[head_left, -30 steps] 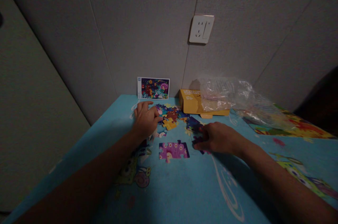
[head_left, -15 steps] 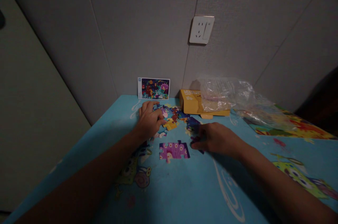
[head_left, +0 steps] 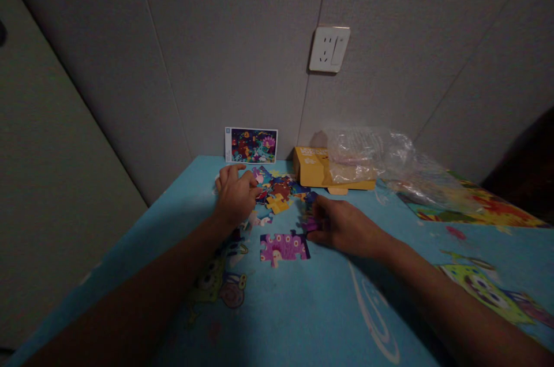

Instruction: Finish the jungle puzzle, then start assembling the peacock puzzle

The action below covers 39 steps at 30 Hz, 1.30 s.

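My right hand (head_left: 348, 227) is closed on a dark purple puzzle piece (head_left: 309, 223), held between thumb and fingers just right of the joined section. That section (head_left: 283, 248) lies flat, pink-purple with pale round spots and a dark right edge. At the left of the loose pile, my left hand (head_left: 236, 195) rests palm down, fingers bent and apart, touching the pieces; its fingertips are partly hidden. Yellow joined pieces (head_left: 277, 203) and a reddish-brown piece (head_left: 281, 190) lie to its right. Beside the left wrist are pale pieces (head_left: 261, 220).
A picture card (head_left: 253, 145) leans against the wall behind the pile. To its right stands a yellow box (head_left: 312, 166), partly under a clear plastic bag (head_left: 367, 153). A colourful sheet (head_left: 497, 205) lies far right on the blue cartoon-patterned tablecloth (head_left: 303, 315).
My left hand has shifted slightly left, uncovering more pieces. My right hand has moved a little left and turned the purple piece, bringing it nearer the joined section.
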Motion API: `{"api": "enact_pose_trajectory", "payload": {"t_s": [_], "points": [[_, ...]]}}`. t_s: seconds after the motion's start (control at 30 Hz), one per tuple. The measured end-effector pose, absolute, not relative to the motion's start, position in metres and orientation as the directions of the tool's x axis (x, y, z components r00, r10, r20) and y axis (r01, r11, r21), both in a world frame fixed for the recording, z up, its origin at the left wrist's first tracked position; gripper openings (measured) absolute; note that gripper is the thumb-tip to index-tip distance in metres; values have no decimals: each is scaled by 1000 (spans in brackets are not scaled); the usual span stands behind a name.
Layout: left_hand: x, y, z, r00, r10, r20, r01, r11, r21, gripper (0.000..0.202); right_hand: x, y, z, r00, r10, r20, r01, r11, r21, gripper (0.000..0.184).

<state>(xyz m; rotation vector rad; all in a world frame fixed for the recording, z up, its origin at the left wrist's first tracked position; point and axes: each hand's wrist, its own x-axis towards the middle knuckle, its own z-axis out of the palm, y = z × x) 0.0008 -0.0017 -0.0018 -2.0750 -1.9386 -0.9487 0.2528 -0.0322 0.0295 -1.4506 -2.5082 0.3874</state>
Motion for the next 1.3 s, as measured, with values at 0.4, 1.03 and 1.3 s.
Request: {"api": "enact_pose_trajectory", "payload": {"t_s": [0.4,1.03,1.3], "points": [[4,-6,-4,193,814,547,894,-375,243,12,244,-28,5,-349,901,257,535,416,-735,29],[2,-3,-1,1,891,454,947,-146,285,4,231,-38,-2,-464,879,115,243,251,-937,27],[0,0,-3,-29,874,484,931,-153,331,19,229,-44,2,-580,814,13,340,256,-905,11]]}}
